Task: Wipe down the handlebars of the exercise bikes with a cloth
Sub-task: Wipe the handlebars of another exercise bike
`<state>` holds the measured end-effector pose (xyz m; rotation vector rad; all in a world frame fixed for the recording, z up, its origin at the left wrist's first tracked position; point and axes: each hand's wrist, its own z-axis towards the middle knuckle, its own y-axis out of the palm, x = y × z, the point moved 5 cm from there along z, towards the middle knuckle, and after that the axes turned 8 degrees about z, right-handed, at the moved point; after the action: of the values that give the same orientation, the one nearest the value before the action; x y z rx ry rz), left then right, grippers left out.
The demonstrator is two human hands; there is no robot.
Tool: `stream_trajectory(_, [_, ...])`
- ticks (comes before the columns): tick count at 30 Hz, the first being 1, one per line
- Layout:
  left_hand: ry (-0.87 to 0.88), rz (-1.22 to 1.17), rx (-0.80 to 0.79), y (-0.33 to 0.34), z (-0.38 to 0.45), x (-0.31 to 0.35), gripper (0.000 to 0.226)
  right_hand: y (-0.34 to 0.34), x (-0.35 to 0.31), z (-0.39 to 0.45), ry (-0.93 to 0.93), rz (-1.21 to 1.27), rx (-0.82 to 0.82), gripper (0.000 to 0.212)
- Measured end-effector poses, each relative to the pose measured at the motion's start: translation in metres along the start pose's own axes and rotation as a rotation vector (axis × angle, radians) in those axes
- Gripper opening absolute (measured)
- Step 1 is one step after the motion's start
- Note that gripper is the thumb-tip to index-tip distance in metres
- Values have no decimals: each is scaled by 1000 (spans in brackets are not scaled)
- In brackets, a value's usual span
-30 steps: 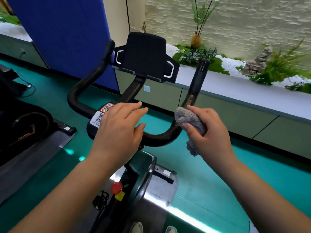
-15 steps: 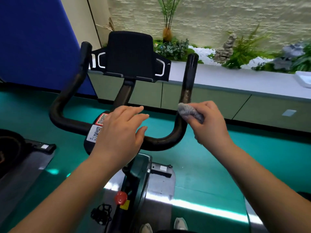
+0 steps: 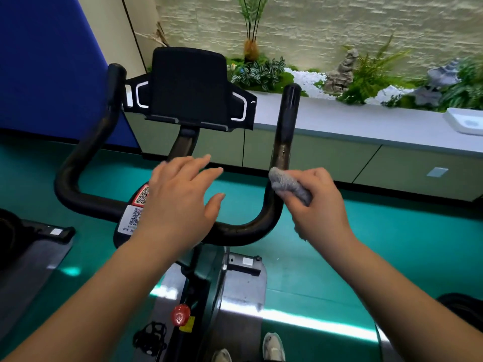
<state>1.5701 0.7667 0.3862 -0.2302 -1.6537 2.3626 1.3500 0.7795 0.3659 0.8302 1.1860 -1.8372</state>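
A black U-shaped handlebar [image 3: 78, 197] of an exercise bike fills the middle of the view, with a black tablet holder [image 3: 189, 84] above its stem. My right hand [image 3: 317, 205] grips a grey cloth [image 3: 288, 185] and presses it against the right upright arm of the handlebar, low on the arm just above the bend. My left hand [image 3: 180, 202] hovers flat with fingers apart over the centre of the bar, holding nothing and hiding part of the QR-code stickers [image 3: 136, 214].
The bike frame with a red knob [image 3: 179, 315] and a pedal [image 3: 150, 335] stands on a teal floor below me. A long grey ledge [image 3: 366, 121] with plants runs behind. A blue panel [image 3: 44, 61] stands at the left, other equipment at both edges.
My right hand has slid the cloth from the bend up onto the lower right arm of the handlebar. The view has turned to the right. My left hand stays over the centre.
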Motion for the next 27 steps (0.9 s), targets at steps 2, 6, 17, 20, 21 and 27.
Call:
stream_trajectory(2, [-78,27,-37,2,4,-15,46,1,-2,-15,-23,44,-39,28])
stream_trajectory(6, [-140,77,-151,8,8,-30,51,-2,4,12,-20,11,-75,24])
stream_trajectory(17, [-187,59,-203,14,9,-42,66,-1,1,30,-68,-9,-124,26])
stream_trajectory(20, [-182,41,-190,14,10,-41,67,-2,4,48,-30,-21,-91,24])
stream_trajectory(21, [-179,30,-177,13,10,-41,66,-2,1,44,-56,-30,-88,24])
stream_trajectory(27, [-171,14,-147,13,9,-40,61,0,-4,26,-147,-39,-148,26])
